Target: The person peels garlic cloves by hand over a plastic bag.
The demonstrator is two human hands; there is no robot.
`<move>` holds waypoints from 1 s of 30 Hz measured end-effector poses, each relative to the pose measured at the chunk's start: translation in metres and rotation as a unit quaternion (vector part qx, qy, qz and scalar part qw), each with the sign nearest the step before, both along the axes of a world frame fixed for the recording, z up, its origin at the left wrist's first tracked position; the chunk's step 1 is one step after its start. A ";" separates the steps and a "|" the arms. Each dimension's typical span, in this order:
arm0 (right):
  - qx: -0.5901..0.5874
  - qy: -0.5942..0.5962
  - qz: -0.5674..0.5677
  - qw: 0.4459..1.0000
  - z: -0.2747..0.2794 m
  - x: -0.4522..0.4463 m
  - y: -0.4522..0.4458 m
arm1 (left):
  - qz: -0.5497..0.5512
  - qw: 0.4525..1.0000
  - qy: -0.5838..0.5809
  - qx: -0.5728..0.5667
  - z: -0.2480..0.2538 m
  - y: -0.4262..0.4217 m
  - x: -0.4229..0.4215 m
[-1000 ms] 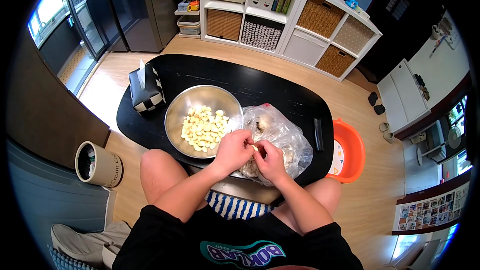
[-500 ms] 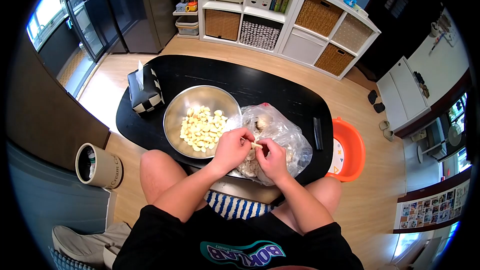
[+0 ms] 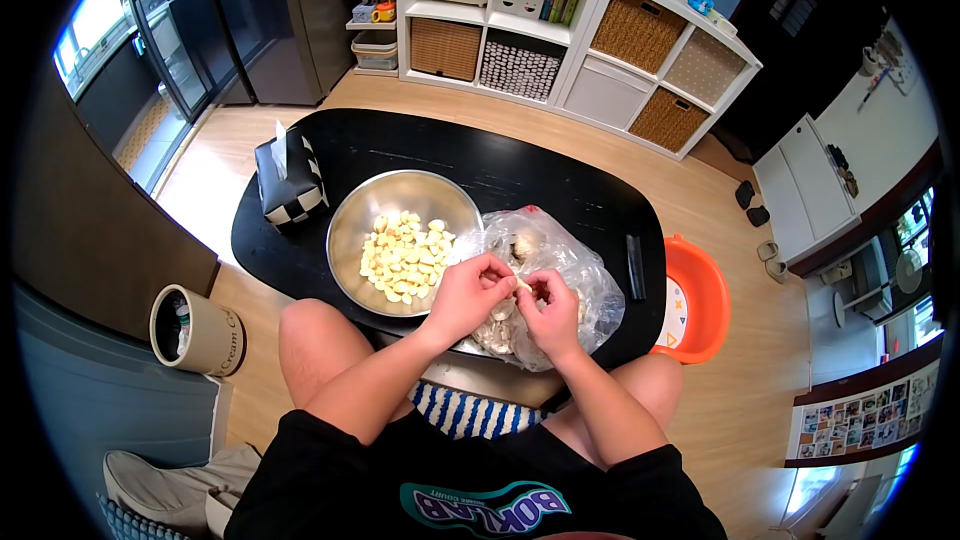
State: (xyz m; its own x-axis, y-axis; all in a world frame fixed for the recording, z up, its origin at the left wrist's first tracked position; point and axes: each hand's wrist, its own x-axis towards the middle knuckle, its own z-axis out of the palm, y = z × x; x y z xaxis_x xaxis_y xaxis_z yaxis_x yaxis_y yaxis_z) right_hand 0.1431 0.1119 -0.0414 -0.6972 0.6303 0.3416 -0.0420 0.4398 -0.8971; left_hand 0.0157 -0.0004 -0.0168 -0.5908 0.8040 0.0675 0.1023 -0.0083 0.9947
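Note:
A pale garlic clove [image 3: 521,283] is pinched between the fingertips of both hands, above a clear plastic bag. My left hand [image 3: 468,298] is closed on its left end, near the bowl's right rim. Closed on the clove from the other side, my right hand [image 3: 552,320] hides part of it. Under both hands the crumpled bag [image 3: 575,250] lies spread, with a whole garlic bulb [image 3: 523,243] at its back and whitish skins [image 3: 494,334] at its front. Peeled garlic cloves [image 3: 402,258] fill the bottom of the steel bowl [image 3: 345,225] at left.
A checkered tissue box [image 3: 292,185] stands on the black table's [image 3: 480,155] left end. A narrow dark object [image 3: 635,267] lies near the right edge. Beyond it, an orange basin [image 3: 710,290] sits on the floor. A cream bin [image 3: 200,332] stands at left.
Both hands have shifted slightly: my left fingertips have moved right, and the fingers have changed their hold on the clove. The bowl and bag look the same.

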 end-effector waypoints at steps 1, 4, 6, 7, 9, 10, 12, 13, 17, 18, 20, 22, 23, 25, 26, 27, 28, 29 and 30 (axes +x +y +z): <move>0.000 0.000 0.000 1.000 0.002 0.000 0.000 | 0.002 1.000 0.001 -0.001 0.000 0.000 0.000; 0.049 -0.022 0.005 0.999 0.008 0.000 0.000 | 0.000 0.998 0.064 -0.027 0.005 -0.002 0.000; 0.044 -0.028 0.009 0.999 0.009 -0.001 -0.001 | 0.010 0.993 0.114 -0.023 0.006 -0.002 0.002; 0.044 -0.028 0.008 0.999 0.010 -0.001 -0.002 | 0.021 0.986 0.164 -0.020 0.006 -0.003 0.003; 0.040 -0.035 0.012 0.998 0.011 0.000 -0.002 | 0.021 0.983 0.182 -0.013 0.008 -0.003 0.003; 0.040 -0.036 0.012 0.999 0.011 0.000 -0.003 | 0.021 0.980 0.200 -0.006 0.008 -0.003 0.003; 0.043 -0.036 0.003 0.998 0.011 -0.001 -0.003 | 0.023 0.978 0.205 -0.005 0.008 -0.003 0.003; 0.043 -0.036 0.003 0.998 0.011 -0.001 -0.003 | 0.025 0.977 0.211 -0.003 0.009 -0.003 0.004; 0.055 -0.047 0.006 0.997 0.010 -0.001 -0.002 | 0.030 0.974 0.226 0.002 0.008 -0.004 0.005; 0.061 -0.049 0.008 0.997 0.009 -0.001 -0.002 | 0.032 0.972 0.234 0.002 0.008 -0.004 0.005; 0.059 -0.050 0.008 0.997 0.010 -0.001 -0.002 | 0.033 0.970 0.242 0.003 0.008 -0.004 0.006; 0.058 -0.050 0.008 0.997 0.009 -0.001 -0.002 | 0.033 0.970 0.240 -0.002 0.009 -0.004 0.007; 0.056 -0.048 0.009 0.997 0.007 -0.001 -0.001 | 0.033 0.970 0.240 -0.003 0.009 -0.004 0.007; 0.054 -0.046 0.009 0.997 0.007 0.000 -0.001 | 0.032 0.971 0.236 -0.009 0.008 -0.004 0.007; 0.050 -0.044 0.009 0.998 0.007 0.000 -0.001 | 0.032 0.971 0.236 -0.010 0.007 -0.003 0.007; 0.047 -0.042 0.009 0.998 0.007 0.000 -0.001 | 0.033 0.971 0.236 -0.009 0.006 -0.003 0.007; 0.047 -0.043 0.009 0.998 0.006 -0.001 -0.001 | 0.035 0.971 0.236 -0.008 0.006 -0.003 0.007; 0.048 -0.040 0.006 0.998 0.006 -0.001 -0.001 | 0.035 0.971 0.236 -0.008 0.006 -0.003 0.006; 0.048 -0.038 0.003 0.998 0.005 -0.001 -0.001 | 0.031 0.971 0.236 -0.016 0.006 -0.003 0.006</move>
